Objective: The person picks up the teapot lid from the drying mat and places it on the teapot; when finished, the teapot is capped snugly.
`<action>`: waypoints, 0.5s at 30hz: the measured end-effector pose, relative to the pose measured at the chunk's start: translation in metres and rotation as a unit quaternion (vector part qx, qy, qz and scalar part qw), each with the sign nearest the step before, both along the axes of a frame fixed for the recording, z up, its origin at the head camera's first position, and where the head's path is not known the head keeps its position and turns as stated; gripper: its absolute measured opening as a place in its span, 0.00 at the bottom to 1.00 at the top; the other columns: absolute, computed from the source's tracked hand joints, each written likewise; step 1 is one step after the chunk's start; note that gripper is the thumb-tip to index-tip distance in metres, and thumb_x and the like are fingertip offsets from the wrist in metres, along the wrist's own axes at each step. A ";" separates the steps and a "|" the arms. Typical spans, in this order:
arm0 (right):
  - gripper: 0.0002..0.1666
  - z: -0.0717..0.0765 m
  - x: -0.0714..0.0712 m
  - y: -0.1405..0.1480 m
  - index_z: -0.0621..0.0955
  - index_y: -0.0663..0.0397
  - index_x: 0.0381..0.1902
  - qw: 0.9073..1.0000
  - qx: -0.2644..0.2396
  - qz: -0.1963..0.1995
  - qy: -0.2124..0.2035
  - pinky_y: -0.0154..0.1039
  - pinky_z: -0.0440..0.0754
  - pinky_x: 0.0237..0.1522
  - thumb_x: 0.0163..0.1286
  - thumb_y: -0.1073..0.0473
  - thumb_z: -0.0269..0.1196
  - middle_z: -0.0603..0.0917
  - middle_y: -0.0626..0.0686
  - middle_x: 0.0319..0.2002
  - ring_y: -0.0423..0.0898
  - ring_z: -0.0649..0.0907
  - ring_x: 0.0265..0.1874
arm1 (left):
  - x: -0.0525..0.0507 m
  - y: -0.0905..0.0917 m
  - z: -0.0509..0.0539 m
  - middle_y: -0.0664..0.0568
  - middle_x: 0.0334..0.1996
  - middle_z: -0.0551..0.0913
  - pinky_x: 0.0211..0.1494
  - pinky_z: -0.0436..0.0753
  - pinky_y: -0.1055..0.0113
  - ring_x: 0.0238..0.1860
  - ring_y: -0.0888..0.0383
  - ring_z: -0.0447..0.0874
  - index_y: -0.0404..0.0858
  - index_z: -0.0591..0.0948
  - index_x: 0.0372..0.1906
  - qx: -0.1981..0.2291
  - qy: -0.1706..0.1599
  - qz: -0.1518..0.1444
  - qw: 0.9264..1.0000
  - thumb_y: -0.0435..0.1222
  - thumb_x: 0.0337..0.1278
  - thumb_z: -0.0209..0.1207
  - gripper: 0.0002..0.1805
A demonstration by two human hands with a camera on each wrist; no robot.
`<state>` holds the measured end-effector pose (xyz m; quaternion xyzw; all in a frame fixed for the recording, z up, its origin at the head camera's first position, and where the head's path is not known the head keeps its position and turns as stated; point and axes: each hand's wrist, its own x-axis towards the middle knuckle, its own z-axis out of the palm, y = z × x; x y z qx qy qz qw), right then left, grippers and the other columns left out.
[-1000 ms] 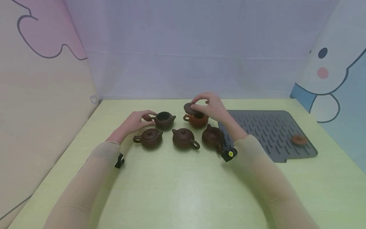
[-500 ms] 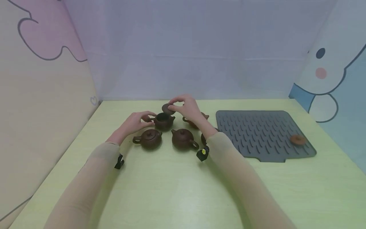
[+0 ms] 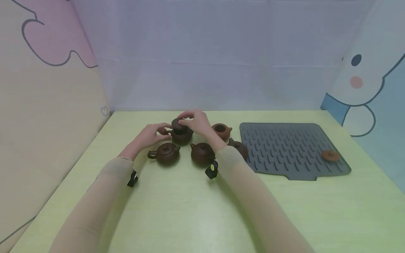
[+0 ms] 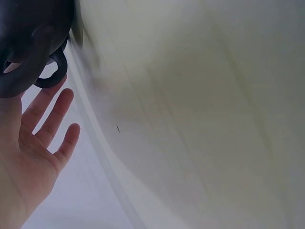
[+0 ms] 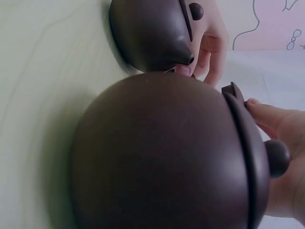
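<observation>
In the head view my left hand point(image 3: 148, 137) pinches the handle of a dark brown teapot point(image 3: 182, 138) at the back left. My right hand point(image 3: 197, 123) holds a dark lid point(image 3: 177, 124) by its top, tilted over that teapot's opening. From the right wrist view, the lid's edge point(image 5: 233, 90) shows at the fingertips, behind a large near teapot point(image 5: 167, 157). A lidded teapot point(image 3: 167, 154) stands in front of the left hand; another point(image 3: 201, 154) sits under the right forearm. In the left wrist view the handle point(image 4: 56, 76) meets the fingers, partly hidden.
A reddish teapot without its lid point(image 3: 221, 130) stands at the back, right of the right hand. Another brown teapot point(image 3: 238, 149) is partly hidden by the right sleeve. On the right lies a grey ridged mat point(image 3: 284, 147) bearing an orange-brown lid point(image 3: 330, 155).
My right hand has carried the dark lid leftward from above the reddish teapot to the back-left teapot, and lowered it toward the opening. The left hand has stayed on the handle.
</observation>
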<state>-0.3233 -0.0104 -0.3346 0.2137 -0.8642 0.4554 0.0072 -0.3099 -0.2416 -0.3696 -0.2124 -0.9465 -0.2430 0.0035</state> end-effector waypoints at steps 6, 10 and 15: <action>0.13 -0.003 0.001 -0.001 0.87 0.46 0.49 1.000 -0.003 0.003 -0.019 0.46 0.75 0.64 0.68 0.54 0.66 0.88 0.50 0.51 0.51 0.79 0.59 | -0.001 0.000 -0.001 0.44 0.44 0.88 0.61 0.76 0.44 0.50 0.47 0.86 0.48 0.78 0.63 0.001 0.002 0.002 1.000 0.44 0.61 0.65 0.25; 0.13 -0.006 0.000 -0.001 0.87 0.46 0.49 1.000 0.008 0.004 -0.022 0.46 0.75 0.65 0.69 0.54 0.66 0.88 0.51 0.51 0.51 0.79 0.60 | -0.001 -0.001 -0.001 0.43 0.44 0.88 0.60 0.77 0.44 0.50 0.46 0.86 0.46 0.77 0.63 0.003 0.002 0.000 1.000 0.44 0.60 0.66 0.26; 0.12 -0.009 -0.001 -0.002 0.88 0.46 0.49 1.000 0.017 0.007 -0.020 0.46 0.74 0.66 0.69 0.54 0.65 0.88 0.50 0.50 0.51 0.79 0.61 | -0.002 -0.002 -0.002 0.44 0.44 0.88 0.60 0.77 0.45 0.50 0.47 0.86 0.46 0.77 0.63 0.002 0.001 0.001 1.000 0.45 0.61 0.65 0.26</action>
